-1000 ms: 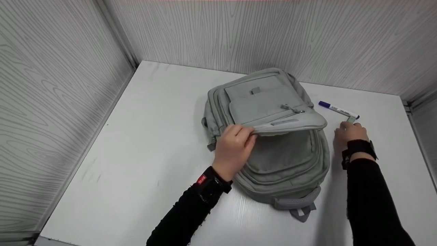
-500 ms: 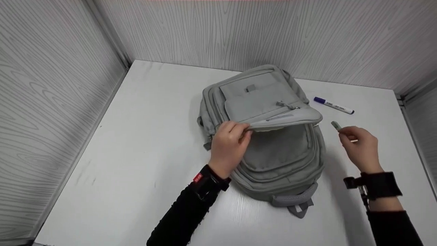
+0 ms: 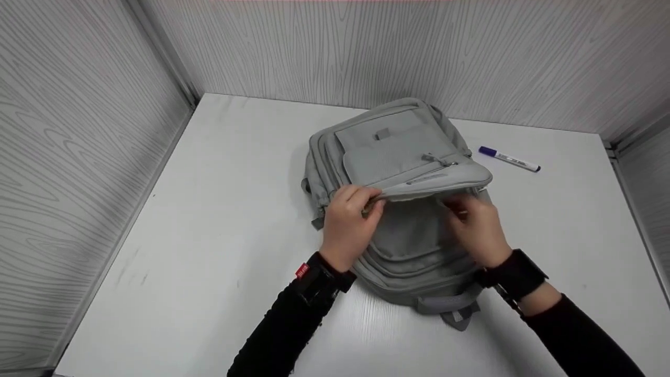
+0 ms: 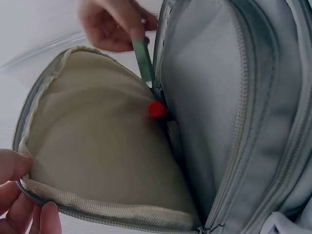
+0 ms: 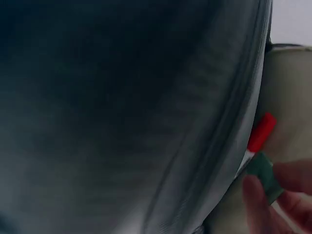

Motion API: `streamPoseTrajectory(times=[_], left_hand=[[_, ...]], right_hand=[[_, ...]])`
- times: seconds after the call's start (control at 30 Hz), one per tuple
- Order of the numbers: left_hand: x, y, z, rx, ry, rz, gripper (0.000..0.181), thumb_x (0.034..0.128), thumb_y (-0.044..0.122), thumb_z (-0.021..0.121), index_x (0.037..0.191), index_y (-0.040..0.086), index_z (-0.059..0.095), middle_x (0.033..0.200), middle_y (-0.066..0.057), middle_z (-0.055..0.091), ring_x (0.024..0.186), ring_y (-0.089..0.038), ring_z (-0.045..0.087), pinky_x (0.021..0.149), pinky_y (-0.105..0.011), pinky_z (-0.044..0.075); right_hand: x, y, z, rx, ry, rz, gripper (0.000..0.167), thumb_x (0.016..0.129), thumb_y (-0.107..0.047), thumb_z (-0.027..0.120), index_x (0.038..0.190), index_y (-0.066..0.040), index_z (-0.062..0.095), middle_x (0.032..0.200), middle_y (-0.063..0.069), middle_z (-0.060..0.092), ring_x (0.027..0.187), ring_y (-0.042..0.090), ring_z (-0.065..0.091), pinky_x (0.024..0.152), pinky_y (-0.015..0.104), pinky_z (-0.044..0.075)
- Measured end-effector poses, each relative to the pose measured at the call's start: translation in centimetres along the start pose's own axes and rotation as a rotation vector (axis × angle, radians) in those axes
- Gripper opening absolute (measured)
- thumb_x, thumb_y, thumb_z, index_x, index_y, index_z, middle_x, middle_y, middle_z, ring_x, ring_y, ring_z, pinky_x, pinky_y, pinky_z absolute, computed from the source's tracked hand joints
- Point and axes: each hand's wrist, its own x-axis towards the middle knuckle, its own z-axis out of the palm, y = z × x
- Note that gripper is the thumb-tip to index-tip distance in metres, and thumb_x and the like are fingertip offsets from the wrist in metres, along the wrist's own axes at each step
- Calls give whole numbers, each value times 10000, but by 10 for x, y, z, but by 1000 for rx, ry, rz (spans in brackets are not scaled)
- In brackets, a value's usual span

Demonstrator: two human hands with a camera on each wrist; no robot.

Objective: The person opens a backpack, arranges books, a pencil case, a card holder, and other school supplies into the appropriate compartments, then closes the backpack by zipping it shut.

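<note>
A grey backpack [image 3: 390, 157] lies on the white table, its front pocket unzipped. My left hand [image 3: 345, 225] pinches the edge of the pocket's flap [image 3: 450, 177] and holds it lifted; the beige lining [image 4: 92, 141] shows in the left wrist view. My right hand [image 3: 480, 228] is at the pocket's mouth, partly under the flap. Between its thumb and fingers it pinches a small green rectangular block [image 4: 143, 59], too plain to tell its kind. Inside the pocket fold, close to the block, lies a red-capped marker [image 5: 262, 132], its body mostly hidden.
A white marker with a purple-blue cap [image 3: 510, 159] lies on the table to the right of the backpack. The bag's top handle [image 3: 445, 303] points toward me. Grey wood-grain panels [image 3: 293, 52] wall the table at the back and both sides.
My right hand has picked the green block up from beside the blue-capped marker and carried it left to the pocket opening. The left hand keeps its hold on the flap.
</note>
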Motion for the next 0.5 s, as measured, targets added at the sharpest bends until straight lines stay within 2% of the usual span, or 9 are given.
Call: streamPoseTrajectory(times=[0.07, 0.13, 0.2, 0.3, 0.4, 0.5], left_hand=[[0, 0, 0, -5, 2, -4, 75, 903, 109, 707, 961, 67, 730, 875, -65, 692, 832, -188, 632, 772, -301, 513], [-1, 0, 1, -5, 4, -7, 75, 899, 110, 711, 958, 68, 730, 873, -65, 694, 833, -190, 636, 775, -304, 515], [-2, 1, 1, -9, 3, -9, 75, 898, 107, 711, 959, 67, 730, 876, -67, 696, 835, -193, 638, 775, -310, 516], [-3, 1, 1, -13, -1, -8, 79, 901, 107, 708, 965, 66, 729, 885, -70, 700, 842, -196, 641, 780, -314, 519], [-4, 2, 2, -15, -4, -4, 80, 903, 110, 708, 967, 65, 726, 888, -72, 698, 843, -196, 638, 782, -315, 516], [-4, 2, 2, -18, -3, -1, 80, 898, 108, 714, 963, 62, 726, 888, -74, 699, 845, -200, 639, 780, -313, 518]], right_hand=[[10, -4, 6, -34, 16, -5, 199, 840, 54, 685, 1039, 58, 680, 1000, 253, 708, 912, 413, 688, 821, 476, 563], [18, -5, 10, -76, 26, -24, 246, 848, 6, 714, 1085, 62, 677, 1054, 276, 694, 974, 436, 666, 879, 542, 523], [23, -7, 13, -76, 27, -23, 307, 849, -35, 737, 1130, 66, 666, 1106, 288, 673, 1027, 440, 637, 926, 555, 487], [27, -12, 15, 5, 28, 9, 362, 824, -32, 761, 1144, 91, 646, 1094, 287, 668, 997, 414, 648, 909, 535, 500], [29, -16, 14, 64, 28, 18, 292, 812, 21, 738, 1082, 104, 662, 1062, 285, 674, 984, 408, 648, 910, 531, 501], [27, -17, 14, 14, -37, -46, 175, 854, 45, 680, 1023, 89, 691, 1068, 283, 690, 1027, 430, 648, 941, 553, 490]])
